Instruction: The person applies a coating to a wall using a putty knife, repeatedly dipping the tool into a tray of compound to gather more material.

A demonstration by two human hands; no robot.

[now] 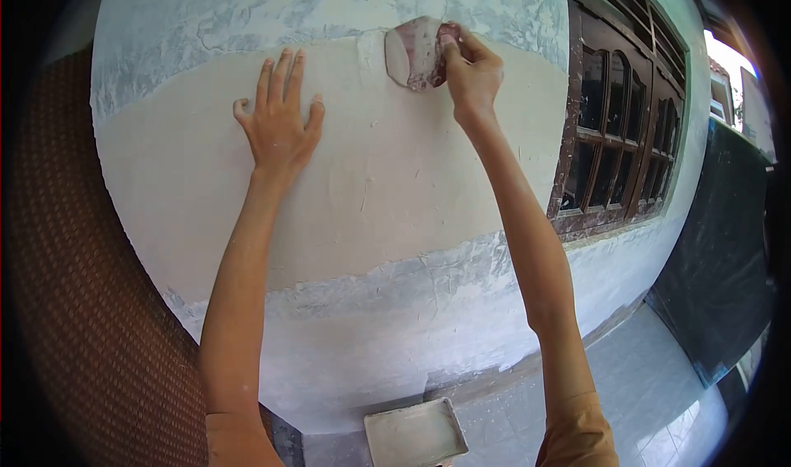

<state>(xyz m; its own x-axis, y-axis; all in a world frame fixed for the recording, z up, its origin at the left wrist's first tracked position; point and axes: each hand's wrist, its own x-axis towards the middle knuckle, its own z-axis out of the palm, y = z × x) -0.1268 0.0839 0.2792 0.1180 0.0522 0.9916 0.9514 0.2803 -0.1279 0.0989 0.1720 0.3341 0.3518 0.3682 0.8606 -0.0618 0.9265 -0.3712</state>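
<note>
Flat against the wall [371, 170], my left hand [282, 125] rests with its fingers spread and holds nothing. To its right and higher up, my right hand [474, 71] grips a flat, reddish scraper [418, 53] smeared with pale paste. The scraper lies close to the wall near the upper edge of a smooth, cream-coloured coat. Rougher grey-white wall shows above and below this coat. Small ridges and specks mark the coat between and below my hands.
A tray [415, 434] of pale paste stands low by the wall's foot. At the right is a brown-framed window [618, 112], with a dark panel [713, 253] beyond it. A woven brown surface [91, 277] runs along the left.
</note>
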